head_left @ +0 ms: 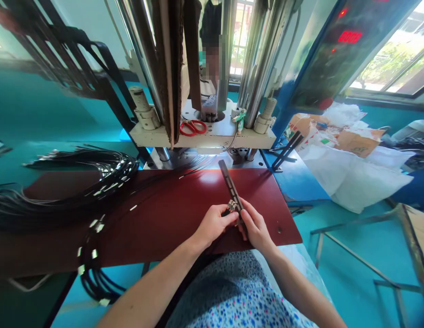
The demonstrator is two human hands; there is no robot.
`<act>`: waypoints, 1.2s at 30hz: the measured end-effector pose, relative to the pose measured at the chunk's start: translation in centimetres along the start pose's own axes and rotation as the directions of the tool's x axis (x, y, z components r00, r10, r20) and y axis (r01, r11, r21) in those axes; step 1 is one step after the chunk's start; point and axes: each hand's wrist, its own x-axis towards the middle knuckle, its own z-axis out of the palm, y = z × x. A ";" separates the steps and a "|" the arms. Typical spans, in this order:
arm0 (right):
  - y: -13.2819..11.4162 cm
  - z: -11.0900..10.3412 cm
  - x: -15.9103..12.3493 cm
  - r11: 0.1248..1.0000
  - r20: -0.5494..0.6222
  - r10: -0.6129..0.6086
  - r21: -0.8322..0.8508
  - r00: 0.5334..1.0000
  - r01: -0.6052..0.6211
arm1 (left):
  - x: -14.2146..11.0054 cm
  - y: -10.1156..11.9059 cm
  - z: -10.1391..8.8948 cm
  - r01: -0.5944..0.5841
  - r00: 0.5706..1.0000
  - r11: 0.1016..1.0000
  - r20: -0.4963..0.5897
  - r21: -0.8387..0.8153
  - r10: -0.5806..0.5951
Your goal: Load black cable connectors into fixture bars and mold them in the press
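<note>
Over the front of the reddish-brown board (184,205), my left hand (215,223) is closed on a small cluster of metal cable connectors (231,206). Black cable seems to trail down from them toward my lap. My right hand (255,224) is wrapped round the near end of a long, narrow dark metal bar with slots (227,177). That bar tilts up and away, its far end pointing at the machine. The connectors are against or right beside the bar's left side; whether they sit in its slots I cannot tell. My fingers hide the bar's near end.
Bundled black cables (112,177) cover the board's left side, and a looped bundle (90,264) hangs over its front edge. Red-handled scissors (193,128) lie on the machine's cream plate (219,139). A blue control box (330,50) and white bags (349,177) are at right.
</note>
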 end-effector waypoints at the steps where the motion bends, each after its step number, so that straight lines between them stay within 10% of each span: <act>1: 0.1 0.0 0.0 1.000 -0.021 0.006 0.026 1.000 -0.006 | -0.1 0.2 -0.2 0.002 1.000 1.000 -0.027 -0.003 -0.002; 27: 0.1 -0.3 -0.3 0.997 0.028 0.024 0.074 0.999 -0.026 | 0.0 0.2 -1.1 0.226 0.974 0.917 0.070 -0.330 -0.214; 36: 0.1 -0.3 -0.2 0.998 0.030 0.035 0.048 0.999 -0.036 | 0.1 0.3 0.3 0.035 0.981 0.993 -0.184 -0.117 -0.057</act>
